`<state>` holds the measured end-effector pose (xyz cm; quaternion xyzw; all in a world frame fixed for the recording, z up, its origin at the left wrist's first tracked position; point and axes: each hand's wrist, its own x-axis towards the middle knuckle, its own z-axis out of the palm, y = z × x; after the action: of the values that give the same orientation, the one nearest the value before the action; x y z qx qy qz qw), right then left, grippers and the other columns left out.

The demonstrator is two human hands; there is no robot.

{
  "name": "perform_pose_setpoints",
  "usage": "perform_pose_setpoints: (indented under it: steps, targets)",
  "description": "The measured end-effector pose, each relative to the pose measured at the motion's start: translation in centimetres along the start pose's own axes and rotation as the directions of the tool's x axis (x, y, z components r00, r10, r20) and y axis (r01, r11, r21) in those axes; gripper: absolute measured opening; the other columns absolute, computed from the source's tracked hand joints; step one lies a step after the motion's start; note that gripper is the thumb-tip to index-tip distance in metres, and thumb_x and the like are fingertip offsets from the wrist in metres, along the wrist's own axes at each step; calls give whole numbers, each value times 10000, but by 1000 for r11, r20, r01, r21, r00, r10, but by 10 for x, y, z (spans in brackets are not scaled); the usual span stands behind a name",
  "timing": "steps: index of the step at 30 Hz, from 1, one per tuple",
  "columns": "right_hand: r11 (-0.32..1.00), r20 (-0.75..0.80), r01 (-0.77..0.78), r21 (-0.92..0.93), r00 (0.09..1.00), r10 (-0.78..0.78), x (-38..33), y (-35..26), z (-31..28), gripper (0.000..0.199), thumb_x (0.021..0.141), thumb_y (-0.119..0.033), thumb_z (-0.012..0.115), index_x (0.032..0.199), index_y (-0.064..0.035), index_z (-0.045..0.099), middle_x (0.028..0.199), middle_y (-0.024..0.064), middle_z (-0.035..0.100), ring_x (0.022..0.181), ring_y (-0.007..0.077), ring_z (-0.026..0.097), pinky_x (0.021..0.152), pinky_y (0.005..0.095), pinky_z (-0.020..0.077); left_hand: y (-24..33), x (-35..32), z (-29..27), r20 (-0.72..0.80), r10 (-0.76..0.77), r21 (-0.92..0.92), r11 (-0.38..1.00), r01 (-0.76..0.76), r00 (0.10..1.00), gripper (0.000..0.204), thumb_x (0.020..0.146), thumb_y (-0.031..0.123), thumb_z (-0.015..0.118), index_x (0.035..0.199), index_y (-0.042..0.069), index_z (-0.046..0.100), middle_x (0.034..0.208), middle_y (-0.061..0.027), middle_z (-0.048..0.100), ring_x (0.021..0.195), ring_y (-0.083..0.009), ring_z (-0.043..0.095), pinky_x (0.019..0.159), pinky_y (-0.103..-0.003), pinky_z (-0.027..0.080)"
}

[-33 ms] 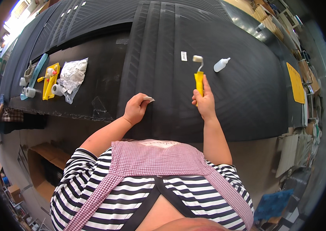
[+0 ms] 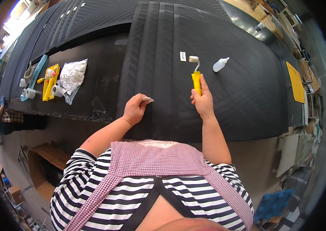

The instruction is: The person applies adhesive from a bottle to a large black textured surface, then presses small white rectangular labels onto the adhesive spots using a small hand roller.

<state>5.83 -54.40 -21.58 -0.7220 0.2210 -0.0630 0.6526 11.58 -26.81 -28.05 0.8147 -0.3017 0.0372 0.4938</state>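
A yellow-handled roller (image 2: 196, 81) is gripped in a worker's right hand (image 2: 202, 100) above a black sheet (image 2: 240, 100), just right of centre in the frame, its fingers wrapped round the grip and one stretched along it. At centre, the left hand (image 2: 134, 109) pinches a pale folded piece (image 2: 148, 99), thumb and fingers closed together. Good rolling would likely call for keeping the roller head flat, pressing evenly in steady strokes and holding the pale piece clear of its path; whether the head touches the sheet cannot be told. The tool's long axis runs nearly upright in the frame, leaning slightly left at the top, head toward the upper edge and handle toward the wearer. A white label (image 2: 183, 56) lies left of the head, a translucent bottle (image 2: 219, 65) to its right.
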Motion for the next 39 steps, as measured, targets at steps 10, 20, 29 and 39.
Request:
perform_pose_setpoints:
  steps: [10, 20, 29, 39]
  targets:
    - [910, -21, 184, -372, 978, -207, 69, 35, 25, 602, 895, -76, 562, 1480, -153, 441, 910, 67, 627, 584, 110, 571, 524, 277, 504, 5, 3, 0, 1, -42, -22, 999, 42, 999, 51, 872, 35, 624, 915, 51, 645, 884, -95, 646, 823, -310, 633, 739, -361, 505]
    - [818, 6, 150, -555, 984, -177, 101, 12, 23, 596, 867, -93, 540, 1457, -99, 459, 904, 134, 671, 524, 185, 606, 530, 328, 529, 3, 2, -2, 11, -42, -39, 998, 42, 999, 50, 870, 27, 617, 908, 50, 641, 888, -98, 651, 823, -308, 635, 743, -359, 509]
    - [998, 22, -9, -60, 1000, 11, 75, -31, 17, 596, 904, -51, 558, 1482, -122, 431, 759, 22, 571, 512, 73, 475, 462, 231, 444, 2, 3, -3, 13, -15, -47, 999, 16, 1000, 51, 878, 9, 603, 916, 31, 631, 888, -114, 652, 812, -295, 641, 743, -332, 506]
    - [956, 4, 62, -286, 998, -63, 52, 17, 18, 595, 881, -67, 559, 1465, -126, 461, 857, 40, 605, 526, 85, 505, 487, 249, 474, 2, 2, -3, 19, -28, -51, 998, 29, 999, 50, 880, 6, 603, 916, 30, 629, 886, -114, 653, 806, -292, 640, 735, -333, 503]
